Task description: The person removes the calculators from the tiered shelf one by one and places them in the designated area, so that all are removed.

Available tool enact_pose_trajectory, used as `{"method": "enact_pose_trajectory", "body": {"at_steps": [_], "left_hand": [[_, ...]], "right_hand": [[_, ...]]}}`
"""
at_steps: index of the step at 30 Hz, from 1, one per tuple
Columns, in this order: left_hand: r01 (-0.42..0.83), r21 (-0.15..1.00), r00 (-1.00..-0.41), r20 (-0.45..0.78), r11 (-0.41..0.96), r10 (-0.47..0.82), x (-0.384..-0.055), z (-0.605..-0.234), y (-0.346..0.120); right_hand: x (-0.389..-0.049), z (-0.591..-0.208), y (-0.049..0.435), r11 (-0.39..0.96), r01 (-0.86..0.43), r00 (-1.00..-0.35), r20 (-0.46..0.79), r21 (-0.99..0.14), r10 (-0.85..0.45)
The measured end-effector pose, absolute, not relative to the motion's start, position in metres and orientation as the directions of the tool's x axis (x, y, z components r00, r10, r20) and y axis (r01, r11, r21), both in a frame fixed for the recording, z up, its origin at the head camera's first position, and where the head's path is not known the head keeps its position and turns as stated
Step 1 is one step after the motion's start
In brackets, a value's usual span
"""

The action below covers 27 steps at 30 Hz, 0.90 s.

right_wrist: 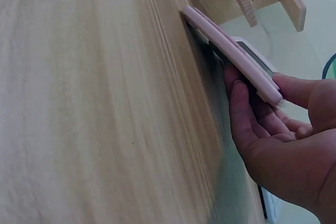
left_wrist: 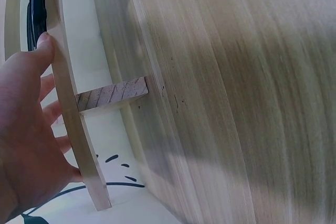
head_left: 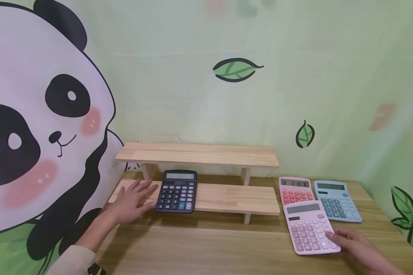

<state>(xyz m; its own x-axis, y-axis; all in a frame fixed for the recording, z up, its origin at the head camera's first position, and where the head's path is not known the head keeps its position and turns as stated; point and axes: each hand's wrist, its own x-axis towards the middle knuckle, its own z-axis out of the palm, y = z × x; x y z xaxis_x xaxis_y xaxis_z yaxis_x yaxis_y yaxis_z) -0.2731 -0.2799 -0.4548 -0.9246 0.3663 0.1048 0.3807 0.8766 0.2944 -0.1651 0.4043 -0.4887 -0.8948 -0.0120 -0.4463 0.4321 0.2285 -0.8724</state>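
A black calculator (head_left: 176, 191) leans on the lower shelf (head_left: 237, 196) of a two-step wooden stand. Beside it my left hand (head_left: 132, 200) has its fingers spread over the shelf's left end, thumb tip right at the calculator's lower left edge. My right hand (head_left: 356, 244) grips a light pink calculator (head_left: 311, 229) by its lower right corner, thumb on top and fingers beneath. In the right wrist view this calculator (right_wrist: 236, 56) is tilted above the table. Behind it lie a coral-keyed pink calculator (head_left: 296, 183), partly hidden, and a blue calculator (head_left: 340, 202).
The stand's upper shelf (head_left: 196, 154) runs behind the lower one. A wood-grain table (head_left: 192, 248) carries everything. Behind it hangs a pale green backdrop (head_left: 179, 76) with a large panda (head_left: 38, 95) and leaves.
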Motion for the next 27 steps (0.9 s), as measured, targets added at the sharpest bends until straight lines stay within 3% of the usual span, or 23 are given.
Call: {"method": "enact_pose_trajectory", "body": {"at_steps": [4, 12, 27], "left_hand": [[0.376, 0.291, -0.926, 0.101, 0.880, 0.363, -0.274, -0.455, -0.279], [0.375, 0.290, -0.927, 0.103, 0.881, 0.361, -0.274, -0.457, -0.279], [0.368, 0.291, -0.930, 0.102, 0.883, 0.354, -0.274, -0.455, -0.278]], "right_hand": [[-0.167, -0.491, 0.404, 0.288, 0.433, -0.894, -0.448, -0.854, 0.016], [-0.167, -0.491, 0.407, 0.627, 0.356, -0.914, -0.397, -0.693, 0.081], [-0.165, -0.491, 0.392, 0.805, 0.254, -0.959, -0.250, -0.537, 0.135]]}}
